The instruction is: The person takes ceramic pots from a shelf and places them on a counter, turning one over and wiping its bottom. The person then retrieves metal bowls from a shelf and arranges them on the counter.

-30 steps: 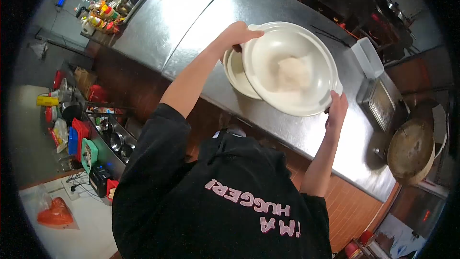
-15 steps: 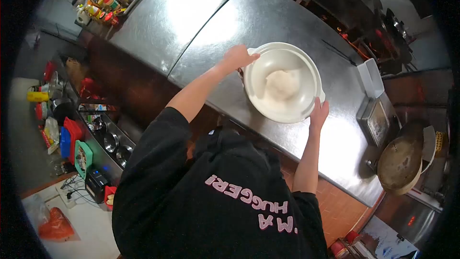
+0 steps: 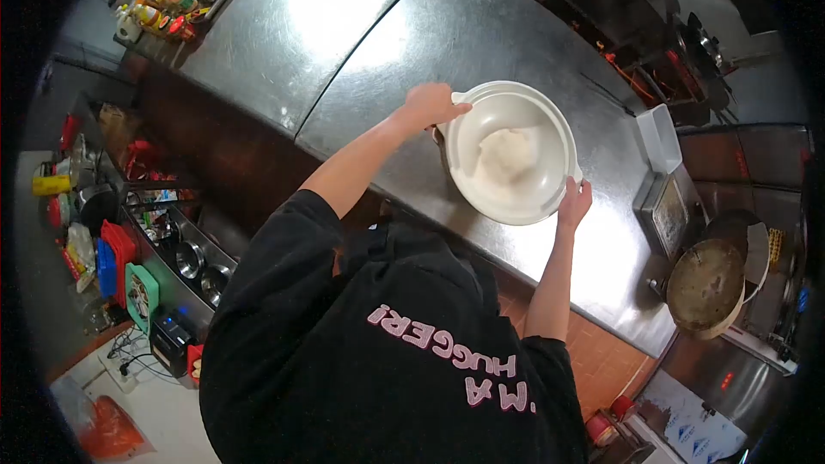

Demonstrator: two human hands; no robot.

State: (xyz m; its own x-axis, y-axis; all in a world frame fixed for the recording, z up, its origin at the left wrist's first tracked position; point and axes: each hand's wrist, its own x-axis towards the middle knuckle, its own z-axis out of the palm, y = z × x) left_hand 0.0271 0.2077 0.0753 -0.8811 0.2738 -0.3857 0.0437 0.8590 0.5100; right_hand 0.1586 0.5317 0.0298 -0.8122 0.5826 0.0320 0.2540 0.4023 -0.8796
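Observation:
A wide white bowl (image 3: pixel 460 176) with side handles is held over the steel table, tilted a little. A pale, rounded lump of dough (image 3: pixel 505 156) lies inside it. My left hand (image 3: pixel 430 107) is closed on the handle at the bowl's upper left, its thumb over the rim. On the lower right, my right hand (image 3: pixel 574 204) grips the opposite handle. Whether the bowl's underside touches the table is hidden from above.
Right of the bowl are a white plastic container (image 3: pixel 659 139), a steel tray (image 3: pixel 667 216) and a large wok-like pan (image 3: pixel 706 285). Several condiment bottles (image 3: pixel 159 13) stand far left. A shelf with metal bowls (image 3: pixel 191 258) is at left.
Both hands keep hold of the bowl, which sits slightly lower in view. The surroundings have shifted a little to the left as the camera moved.

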